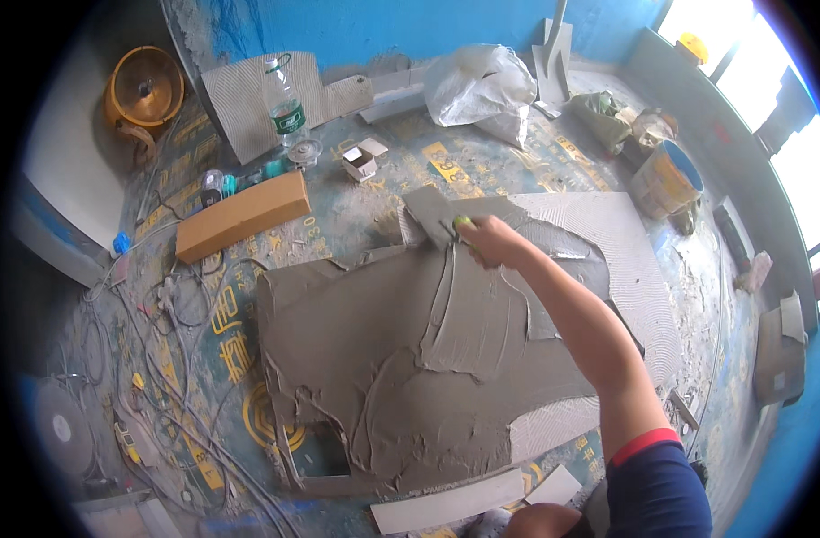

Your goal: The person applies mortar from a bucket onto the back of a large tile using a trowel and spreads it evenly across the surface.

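Mortar [329, 314] coats most of the slab [641, 269] on the floor [508, 175] in the head view. At the slab's far edge, the right hand [492, 240] grips a trowel [430, 213] by its handle, probably to steady the blade. The left hand is out of sight; I cannot tell its state.

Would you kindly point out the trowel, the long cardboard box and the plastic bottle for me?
Trowel [428, 214], head view: on the flat grey blade.
Cardboard box [244, 217], head view: on the middle of its brown body.
Plastic bottle [289, 118], head view: on its green label.
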Demonstrator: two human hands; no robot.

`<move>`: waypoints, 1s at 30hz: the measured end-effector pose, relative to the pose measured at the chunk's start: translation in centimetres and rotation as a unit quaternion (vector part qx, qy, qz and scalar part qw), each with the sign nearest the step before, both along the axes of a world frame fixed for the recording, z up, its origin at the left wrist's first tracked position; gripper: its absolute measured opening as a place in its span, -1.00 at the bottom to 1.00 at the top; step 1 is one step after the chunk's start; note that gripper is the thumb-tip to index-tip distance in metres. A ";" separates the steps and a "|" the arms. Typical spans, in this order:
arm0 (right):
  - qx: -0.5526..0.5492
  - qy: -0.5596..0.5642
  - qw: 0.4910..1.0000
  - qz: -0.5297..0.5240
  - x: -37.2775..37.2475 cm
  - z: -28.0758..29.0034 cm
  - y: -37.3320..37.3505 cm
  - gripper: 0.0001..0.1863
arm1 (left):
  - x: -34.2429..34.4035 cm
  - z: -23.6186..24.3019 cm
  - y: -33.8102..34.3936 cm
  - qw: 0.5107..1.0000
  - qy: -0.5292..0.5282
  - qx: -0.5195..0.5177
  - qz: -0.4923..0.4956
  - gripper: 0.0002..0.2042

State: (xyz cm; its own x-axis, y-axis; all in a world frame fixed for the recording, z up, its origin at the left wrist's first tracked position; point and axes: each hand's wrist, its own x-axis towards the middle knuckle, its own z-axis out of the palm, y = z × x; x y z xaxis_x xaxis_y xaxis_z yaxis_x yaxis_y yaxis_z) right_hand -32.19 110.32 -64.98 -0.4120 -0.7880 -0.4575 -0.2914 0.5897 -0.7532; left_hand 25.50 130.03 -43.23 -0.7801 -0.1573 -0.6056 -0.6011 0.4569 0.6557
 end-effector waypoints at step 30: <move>0.019 -0.035 0.995 -0.086 7.0 0.4 5.1 -0.52 | 0.4 -1.1 -1.7 0.992 0.117 -0.031 0.037 -0.53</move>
State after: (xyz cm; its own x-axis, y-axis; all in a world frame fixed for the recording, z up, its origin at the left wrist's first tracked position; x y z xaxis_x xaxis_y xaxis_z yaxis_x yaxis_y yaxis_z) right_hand -25.22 115.41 -64.58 -0.5064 -0.6899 -0.5173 -0.1316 0.6547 -0.7443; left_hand 25.87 128.36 -44.31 -0.8832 -0.2516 -0.3957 -0.4689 0.4606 0.7536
